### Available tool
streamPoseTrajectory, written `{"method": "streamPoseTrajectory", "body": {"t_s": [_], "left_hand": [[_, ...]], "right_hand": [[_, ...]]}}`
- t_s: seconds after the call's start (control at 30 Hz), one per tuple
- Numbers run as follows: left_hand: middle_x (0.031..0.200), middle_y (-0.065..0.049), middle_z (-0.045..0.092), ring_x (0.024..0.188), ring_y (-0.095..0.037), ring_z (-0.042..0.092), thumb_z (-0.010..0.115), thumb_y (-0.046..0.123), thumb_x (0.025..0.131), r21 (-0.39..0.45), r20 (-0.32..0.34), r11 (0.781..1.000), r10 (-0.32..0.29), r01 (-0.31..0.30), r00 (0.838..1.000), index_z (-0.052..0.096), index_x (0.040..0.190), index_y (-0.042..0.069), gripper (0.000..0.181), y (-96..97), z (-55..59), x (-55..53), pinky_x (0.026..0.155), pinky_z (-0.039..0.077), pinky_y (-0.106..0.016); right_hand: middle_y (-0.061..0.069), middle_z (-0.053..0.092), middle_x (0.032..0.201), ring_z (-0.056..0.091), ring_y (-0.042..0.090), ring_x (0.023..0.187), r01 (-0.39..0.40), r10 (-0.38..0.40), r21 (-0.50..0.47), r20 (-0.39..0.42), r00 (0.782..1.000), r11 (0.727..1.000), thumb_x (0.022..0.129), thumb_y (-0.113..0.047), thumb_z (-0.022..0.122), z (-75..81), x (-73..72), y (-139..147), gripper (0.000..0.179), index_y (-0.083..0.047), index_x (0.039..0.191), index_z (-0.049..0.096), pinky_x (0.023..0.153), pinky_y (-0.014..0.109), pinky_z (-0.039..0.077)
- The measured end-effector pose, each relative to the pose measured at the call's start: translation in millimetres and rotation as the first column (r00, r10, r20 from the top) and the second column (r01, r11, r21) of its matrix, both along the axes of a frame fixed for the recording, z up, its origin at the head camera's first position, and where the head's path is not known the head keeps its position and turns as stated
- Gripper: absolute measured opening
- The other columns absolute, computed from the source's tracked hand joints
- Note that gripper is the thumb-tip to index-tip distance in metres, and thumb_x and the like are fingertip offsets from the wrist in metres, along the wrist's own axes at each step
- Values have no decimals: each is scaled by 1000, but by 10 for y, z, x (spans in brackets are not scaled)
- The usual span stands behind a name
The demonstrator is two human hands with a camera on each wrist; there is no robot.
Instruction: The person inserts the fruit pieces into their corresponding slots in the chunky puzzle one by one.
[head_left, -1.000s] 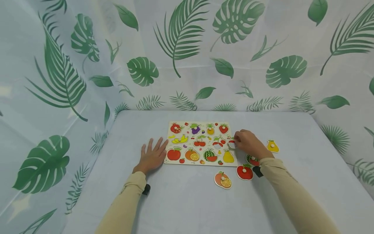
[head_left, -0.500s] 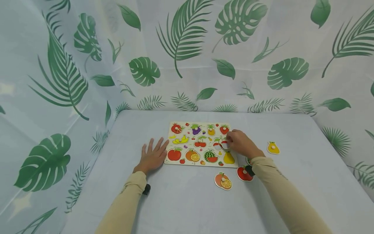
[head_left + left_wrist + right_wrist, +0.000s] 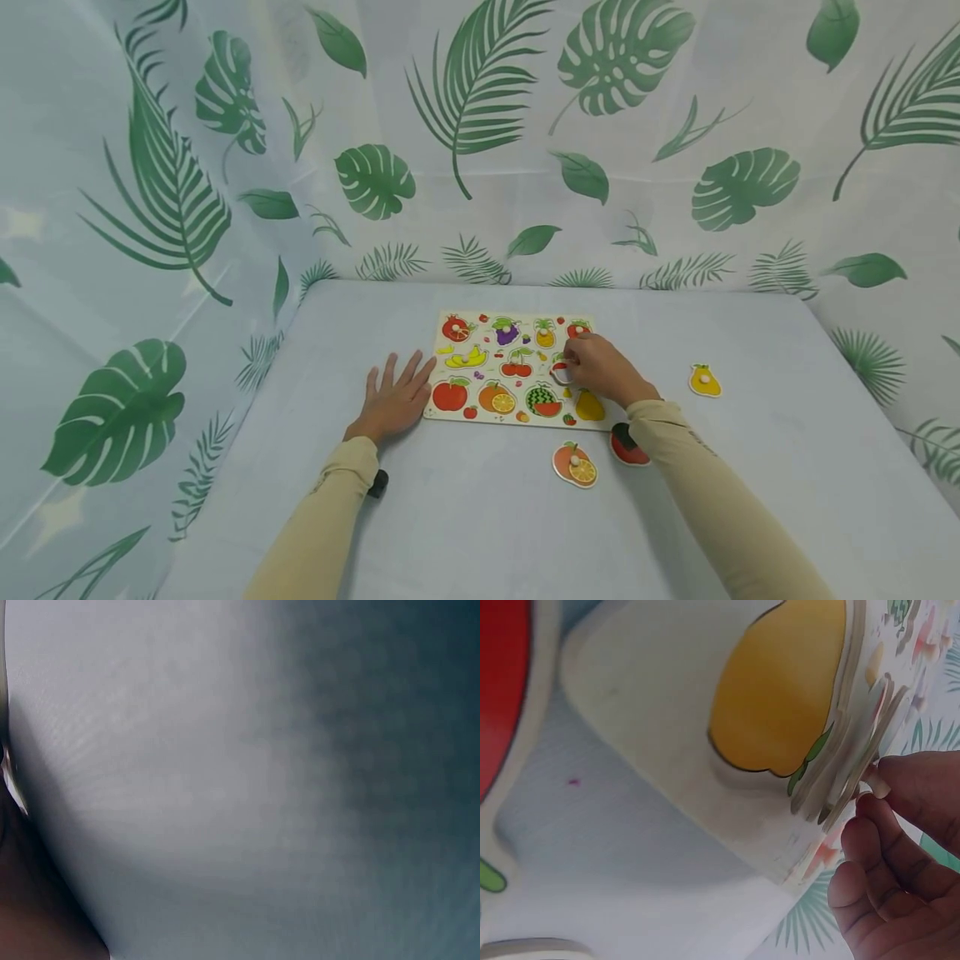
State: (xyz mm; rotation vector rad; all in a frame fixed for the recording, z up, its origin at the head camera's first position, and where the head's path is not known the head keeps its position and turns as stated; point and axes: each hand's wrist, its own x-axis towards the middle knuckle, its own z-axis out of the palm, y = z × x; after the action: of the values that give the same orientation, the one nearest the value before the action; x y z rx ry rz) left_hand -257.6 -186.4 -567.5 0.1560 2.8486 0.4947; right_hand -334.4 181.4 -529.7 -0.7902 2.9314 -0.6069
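The right hand [image 3: 606, 371] pinched the knob [image 3: 875, 782] of a thin piece [image 3: 866, 760] at the right part of the board [image 3: 645, 712], likely because something so flat offered little else to hold. The right wrist view showed the piece nearly edge-on; whether it touched the board could not be told. The left hand [image 3: 388, 408] lay flat with spread fingers at the board's left edge, grasping nothing, probably to steady it. 3 more pieces lay loose on the worktop [image 3: 480, 517]: the pear [image 3: 703, 382] well right of the board, the orange [image 3: 570, 465] in front of it, and the apple [image 3: 633, 455] near its front right corner, partly covered by the black wrist camera [image 3: 622, 435]. They seemed laid there for the right hand's easy reach, the pear and orange with knobs upward, ready for fingertips.
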Motion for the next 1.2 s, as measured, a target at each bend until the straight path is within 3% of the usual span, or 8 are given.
{"method": "streamPoseTrajectory", "body": {"t_s": [0.3,0.6,0.9,1.2], "left_hand": [[180,-5,8,163,-41,-10,34,41,114,3,-5,1000,-7,7,1000,21,173,25,63,-14,-44,-28,125,-10,-65],[180,-6,9,163,-41,-9,35,40,115,6,-10,1000,-5,5,1000,22,173,24,62,5,9,5,126,-8,-65],[180,-5,8,163,-40,-11,33,40,114,16,-19,1000,-11,12,1000,21,173,25,62,-20,-65,-21,125,-10,-65],[180,-5,8,163,-40,-10,33,40,115,1,-7,1000,-11,11,1000,21,173,25,62,-7,-10,-8,125,-9,-65]], "right_hand": [[10,67,91,57,28,84,-7,7,-1,8,1000,1000,94,2,71,-15,-7,-60,5,4,98,72,82,45,56],[12,69,93,58,28,84,-4,4,9,-4,1000,1000,95,1,71,-21,-3,-94,5,4,99,74,81,45,57],[12,68,92,59,28,84,1,-1,23,-14,1000,1000,96,0,72,-33,3,-92,5,5,98,73,84,45,58],[13,67,93,58,28,84,19,-18,16,-5,1000,1000,95,1,73,-45,15,-83,5,5,99,73,83,46,57]]}}
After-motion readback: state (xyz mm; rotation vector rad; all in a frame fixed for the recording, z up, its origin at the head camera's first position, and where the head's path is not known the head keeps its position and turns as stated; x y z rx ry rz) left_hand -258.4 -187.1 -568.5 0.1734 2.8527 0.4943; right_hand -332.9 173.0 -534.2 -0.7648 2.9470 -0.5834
